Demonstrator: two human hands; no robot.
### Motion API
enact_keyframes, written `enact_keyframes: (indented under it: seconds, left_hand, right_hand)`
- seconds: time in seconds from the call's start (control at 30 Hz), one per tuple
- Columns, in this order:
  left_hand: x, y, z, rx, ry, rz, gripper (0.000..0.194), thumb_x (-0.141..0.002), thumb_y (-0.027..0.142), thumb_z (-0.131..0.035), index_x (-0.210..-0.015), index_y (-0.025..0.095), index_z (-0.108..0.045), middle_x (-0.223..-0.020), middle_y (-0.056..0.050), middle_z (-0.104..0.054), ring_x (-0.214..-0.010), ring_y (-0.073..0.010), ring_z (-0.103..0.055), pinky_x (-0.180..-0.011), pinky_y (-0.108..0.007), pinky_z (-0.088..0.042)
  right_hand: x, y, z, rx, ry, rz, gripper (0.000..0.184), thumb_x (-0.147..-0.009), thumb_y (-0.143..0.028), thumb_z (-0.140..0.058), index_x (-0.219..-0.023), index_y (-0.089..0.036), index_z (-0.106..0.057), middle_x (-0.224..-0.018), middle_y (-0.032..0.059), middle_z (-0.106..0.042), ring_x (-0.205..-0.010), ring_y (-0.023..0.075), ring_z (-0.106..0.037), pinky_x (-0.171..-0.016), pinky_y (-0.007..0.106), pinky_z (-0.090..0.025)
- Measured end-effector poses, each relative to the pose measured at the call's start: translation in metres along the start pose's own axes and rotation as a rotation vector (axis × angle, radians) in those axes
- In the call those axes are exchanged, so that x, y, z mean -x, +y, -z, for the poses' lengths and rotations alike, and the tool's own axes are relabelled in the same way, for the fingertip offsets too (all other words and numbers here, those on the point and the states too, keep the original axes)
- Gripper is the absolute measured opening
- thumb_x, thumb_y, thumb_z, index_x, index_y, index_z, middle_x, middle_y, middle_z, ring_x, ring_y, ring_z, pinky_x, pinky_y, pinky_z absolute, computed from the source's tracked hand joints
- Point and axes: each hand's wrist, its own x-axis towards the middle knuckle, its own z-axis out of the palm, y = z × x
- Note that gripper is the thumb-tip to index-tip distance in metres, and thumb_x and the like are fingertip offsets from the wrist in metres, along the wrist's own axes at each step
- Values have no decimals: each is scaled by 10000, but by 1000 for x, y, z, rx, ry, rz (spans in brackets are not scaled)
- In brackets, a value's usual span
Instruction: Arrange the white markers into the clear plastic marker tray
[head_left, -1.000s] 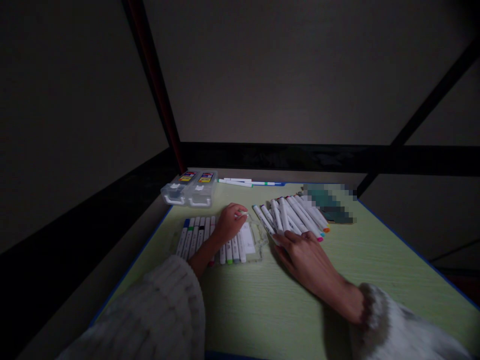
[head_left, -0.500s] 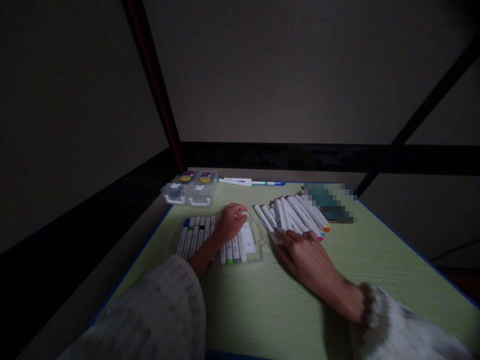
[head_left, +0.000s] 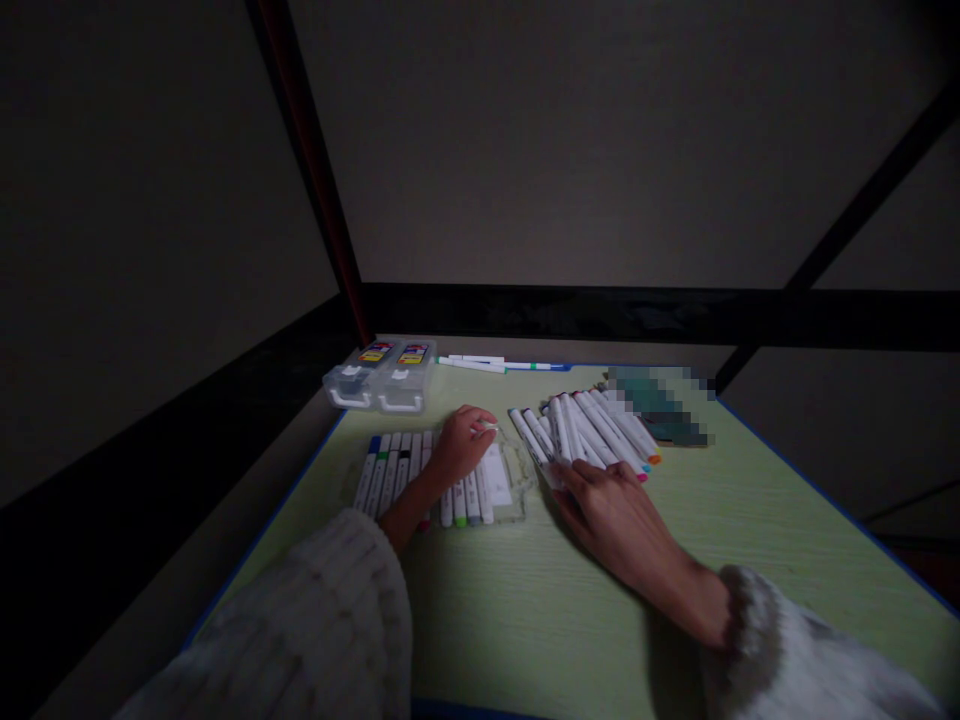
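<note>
My left hand (head_left: 466,445) is closed at the far edge of a clear plastic case (head_left: 521,510), a small white piece showing between its fingers; what that piece is I cannot make out. White markers (head_left: 379,482) with coloured caps lie side by side in this case, partly covered by my left forearm. On the right, my right hand (head_left: 611,510) has its thumb and fingers at the near ends of a loose heap of white markers (head_left: 589,430). Those fingers are closed on a marker (head_left: 531,437) at the heap's left side, its near end hidden.
Two clear cases with white handles (head_left: 401,402) stand at the back left of the pale green table (head_left: 525,620). A few thin pens (head_left: 472,365) lie along the far edge. A blurred-out dark green item (head_left: 660,405) lies beyond the heap, and a wall rises behind.
Some markers in the heap under my right fingers have shifted slightly and lie closer together. My left hand has stayed in place.
</note>
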Motion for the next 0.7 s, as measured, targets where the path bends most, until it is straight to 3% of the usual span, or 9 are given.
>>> enact_keyframes:
  seconds: [0.23, 0.4, 0.7]
  left_hand:
    - [-1, -2, -2, -4, 2, 7, 138, -694, 89, -511, -800, 124, -591, -875, -45, -587, -722, -113, -556, -645, -237, -470]
    - [-1, -2, -1, -18, 3, 3, 132, -687, 96, -514, -792, 125, -589, -857, -43, -588, -724, -119, -557, -650, -248, -472]
    - [-2, -4, -1, -18, 0, -12, 134, -678, 112, -514, -782, 130, -596, -859, -39, -595, -712, -115, -555, -644, -245, -477]
  right_hand:
    - [0, -5, 2, -43, 52, 45, 213, -832, -191, -399, -896, -149, -597, -677, 27, -569, -581, 152, -493, -617, 310, -210]
    - [3, -15, 1, -108, 94, 216, 235, -858, -185, -372, -877, -151, -604, -680, 28, -565, -620, 156, -495, -644, 317, -226]
    - [7, -26, -4, -163, -7, 353, 215, -881, -167, -371, -913, -156, -583, -717, 24, -581, -652, 146, -503, -663, 317, -260]
